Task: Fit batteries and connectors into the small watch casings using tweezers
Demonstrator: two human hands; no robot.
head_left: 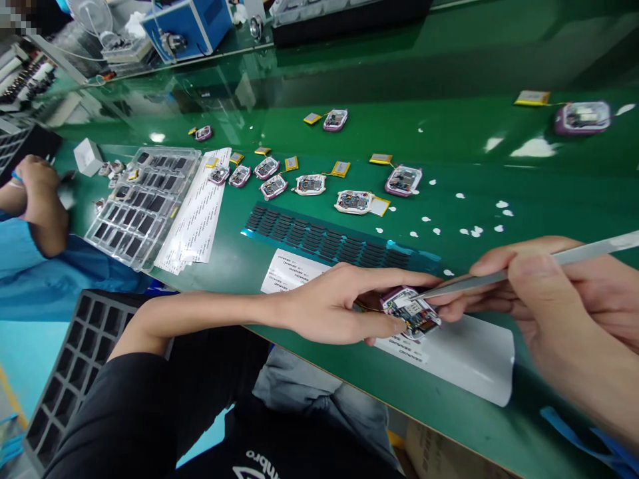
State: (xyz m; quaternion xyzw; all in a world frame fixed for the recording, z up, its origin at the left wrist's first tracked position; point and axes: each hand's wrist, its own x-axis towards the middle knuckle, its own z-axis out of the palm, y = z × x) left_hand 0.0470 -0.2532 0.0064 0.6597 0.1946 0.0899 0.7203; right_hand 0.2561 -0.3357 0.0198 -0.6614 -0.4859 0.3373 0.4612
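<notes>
1. The left hand (334,306) lies low on the green bench (349,80), thumb and forefinger closed on the edges of a small purple-rimmed circuit module (412,311), steadying it.
2. Its forearm reaches in from the left, nearly level, wrist straight.
3. The right hand (559,299) pinches metal tweezers (499,278) between thumb and fingers; the tips rest on the module's top edge.
4. The module sits between both hands, on a white backing sheet (469,352).
5. Just beyond the left hand lies a strip of dark foam pads (324,241).
6. Farther off, more modules with yellow batteries (357,201) are scattered; a tray of screens (142,203) lies far left.
</notes>
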